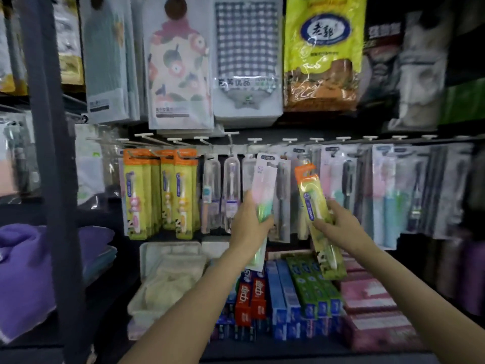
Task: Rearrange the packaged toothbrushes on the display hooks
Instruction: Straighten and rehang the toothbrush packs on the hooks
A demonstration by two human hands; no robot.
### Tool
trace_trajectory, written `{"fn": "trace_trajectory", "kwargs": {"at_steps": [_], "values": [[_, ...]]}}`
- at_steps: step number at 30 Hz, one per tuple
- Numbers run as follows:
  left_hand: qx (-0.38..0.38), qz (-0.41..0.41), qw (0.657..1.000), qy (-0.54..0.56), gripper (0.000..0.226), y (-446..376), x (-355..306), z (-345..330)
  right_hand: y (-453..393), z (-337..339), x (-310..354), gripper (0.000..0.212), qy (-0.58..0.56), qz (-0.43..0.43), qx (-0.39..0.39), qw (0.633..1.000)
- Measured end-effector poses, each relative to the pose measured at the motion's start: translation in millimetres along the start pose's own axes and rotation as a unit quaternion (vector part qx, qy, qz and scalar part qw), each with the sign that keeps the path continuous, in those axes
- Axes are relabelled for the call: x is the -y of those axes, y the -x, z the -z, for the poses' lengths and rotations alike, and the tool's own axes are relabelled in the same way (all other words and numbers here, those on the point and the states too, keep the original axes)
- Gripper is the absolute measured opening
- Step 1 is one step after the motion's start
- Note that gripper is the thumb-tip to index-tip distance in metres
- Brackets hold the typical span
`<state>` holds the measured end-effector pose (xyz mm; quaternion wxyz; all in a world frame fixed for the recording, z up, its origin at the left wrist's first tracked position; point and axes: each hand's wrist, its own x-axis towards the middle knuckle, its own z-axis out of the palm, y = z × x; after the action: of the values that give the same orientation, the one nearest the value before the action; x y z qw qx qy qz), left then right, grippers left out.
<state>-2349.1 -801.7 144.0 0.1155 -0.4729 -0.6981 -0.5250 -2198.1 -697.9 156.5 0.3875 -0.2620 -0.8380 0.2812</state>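
Dim shop aisle, dark shelving, dark upright post [56, 179] at left. Row of white display hooks [288, 140] across the middle, hung with packaged toothbrushes.

Left hand [250, 222] raised in front of the hook row, fingers curled round a white-carded toothbrush pack [263, 195] with pink and green handles inside. Pack near upright, top tilted slightly right, card top level with the hanging packs behind; whether on a hook or off, cannot tell. Lower end of pack pokes out below the hand.

Right hand [339, 222] just right of it, thumb and fingers clamped on an orange-topped yellow-green pack [317, 222]. Pack tilted, orange header up-left, bottom end down-right over the toothpaste. Clear of the hooks, in front of the hanging row.

Matching orange-and-yellow packs [160, 193] hanging in a bunch on hooks at left end of the row. Clear-tube toothbrush packs [223, 190] next to them. Pastel-handled packs [380, 190] fill hooks to the right, blurred.

Above: hanging cloths, one floral [179, 64], one checked [246, 40], plus a yellow bag [324, 48]. Below: toothpaste boxes [288, 298] in red, blue, green, pink, stood on end in rows. White bin [168, 274] of pale cloth to their left. Purple folded towels [23, 274] far left.
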Motion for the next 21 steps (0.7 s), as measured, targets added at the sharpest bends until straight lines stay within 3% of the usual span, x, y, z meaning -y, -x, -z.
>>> {"fn": "trace_trajectory", "kwargs": {"at_steps": [3,9,21], "values": [[-0.018,0.016,0.999,0.026,0.059,-14.3,-12.6,-21.6,-1.0,12.5,-18.4,0.039,-0.018,0.001,0.007,1.000],[-0.013,0.016,0.999,-0.024,0.054,-23.9,-28.0,-40.7,-6.6,21.0,-33.5,0.017,-0.024,-0.004,0.022,0.999],[0.049,0.026,0.990,-0.127,0.083,-22.8,-15.3,-38.8,-18.9,21.3,-26.8,0.018,-0.031,0.035,0.047,0.998]]}}
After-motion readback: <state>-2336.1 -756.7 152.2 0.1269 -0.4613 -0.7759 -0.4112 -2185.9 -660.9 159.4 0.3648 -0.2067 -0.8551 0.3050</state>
